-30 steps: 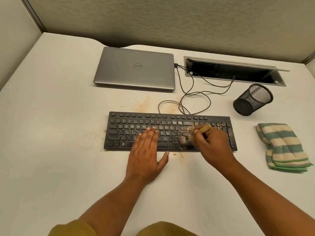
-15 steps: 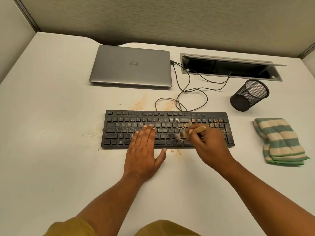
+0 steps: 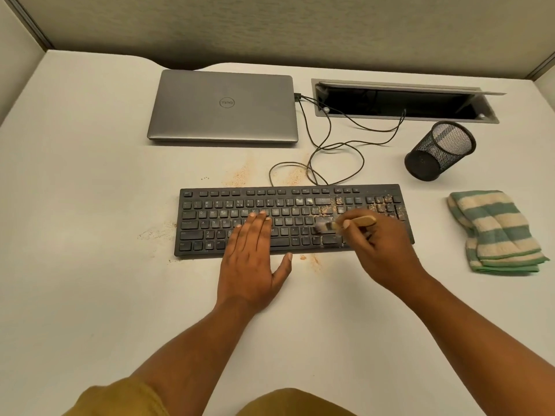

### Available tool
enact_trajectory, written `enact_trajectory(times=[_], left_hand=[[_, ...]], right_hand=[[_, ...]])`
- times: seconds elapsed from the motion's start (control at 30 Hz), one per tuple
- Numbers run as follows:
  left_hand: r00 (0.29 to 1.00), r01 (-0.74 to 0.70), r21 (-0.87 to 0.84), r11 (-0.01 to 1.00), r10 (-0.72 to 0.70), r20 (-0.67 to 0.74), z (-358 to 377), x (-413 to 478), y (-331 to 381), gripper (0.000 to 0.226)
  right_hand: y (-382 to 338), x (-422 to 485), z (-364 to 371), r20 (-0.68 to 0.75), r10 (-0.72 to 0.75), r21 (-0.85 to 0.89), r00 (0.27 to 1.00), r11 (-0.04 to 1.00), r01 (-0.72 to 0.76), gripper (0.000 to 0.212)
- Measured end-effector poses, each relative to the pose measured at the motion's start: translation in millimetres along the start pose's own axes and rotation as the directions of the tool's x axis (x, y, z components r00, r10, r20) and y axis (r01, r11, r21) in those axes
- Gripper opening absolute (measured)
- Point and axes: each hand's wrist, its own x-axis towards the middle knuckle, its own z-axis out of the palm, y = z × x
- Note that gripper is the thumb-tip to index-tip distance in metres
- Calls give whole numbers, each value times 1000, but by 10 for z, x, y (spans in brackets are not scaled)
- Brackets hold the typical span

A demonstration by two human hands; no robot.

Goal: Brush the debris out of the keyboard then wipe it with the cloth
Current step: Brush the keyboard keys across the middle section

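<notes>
The black keyboard lies on the bench, its long axis running 9 to 3 o'clock. The left hand rests flat on the middle keys, grip released, fingers pointing to 12. The right hand has its grip pinched on the wooden brush, bristles pointing to 9 beside debris. At 3 o'clock, apart from the keyboard, lies the folded striped cloth.

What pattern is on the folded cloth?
Green and cream stripes on the cloth, clearest in the head view.
</notes>
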Motion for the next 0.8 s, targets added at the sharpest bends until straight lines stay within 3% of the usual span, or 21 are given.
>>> enact_trajectory(times=[0.07, 0.13, 0.2, 0.27, 0.4, 0.47, 0.57, 0.63, 0.8], left_hand=[[1000, 1, -3, 1000, -1, 2, 1, -9, -1, 74], [1000, 3, -9, 1000, -3, 6, -3, -14, 3, 74], [1000, 2, -12, 1000, -2, 8, -5, -18, 1, 75], [1000, 1, -14, 1000, -1, 17, 1, -17, -8, 76], [1000, -4, -21, 1000, 4, 27, 20, -9, -7, 77], [999, -5, -20, 1000, 6, 33, 24, 1, -10, 77], [999, -15, -23, 1000, 16, 31, 19, -1, -17, 76], [999, -19, -31, 999, 20, 30, 18, -11, -14, 75], [999, -28, -28, 999, 29, 23, 21, -14, -26, 75]], right_hand=[[-5, -34, 33, 42, 10, -61, 999, 998, -7, 21], [27, -43, 21, -43, 56, -137, 998, 989, -61, 22], [51, -55, 0, -126, 96, -60, 987, 993, -104, 22], [29, -89, 37, -99, 109, 47, 989, 993, -105, 23], [1, -194, 118, -135, 146, -44, 980, 987, -153, 30], [-25, -205, 120, -175, 146, 13, 974, 989, -146, 27], [-64, -209, 170, -144, 126, -16, 982, 991, -129, 23], [-54, -207, 190, -135, 148, -67, 980, 985, -158, 31], [-107, -211, 179, -133, 125, 9, 983, 992, -125, 24]])
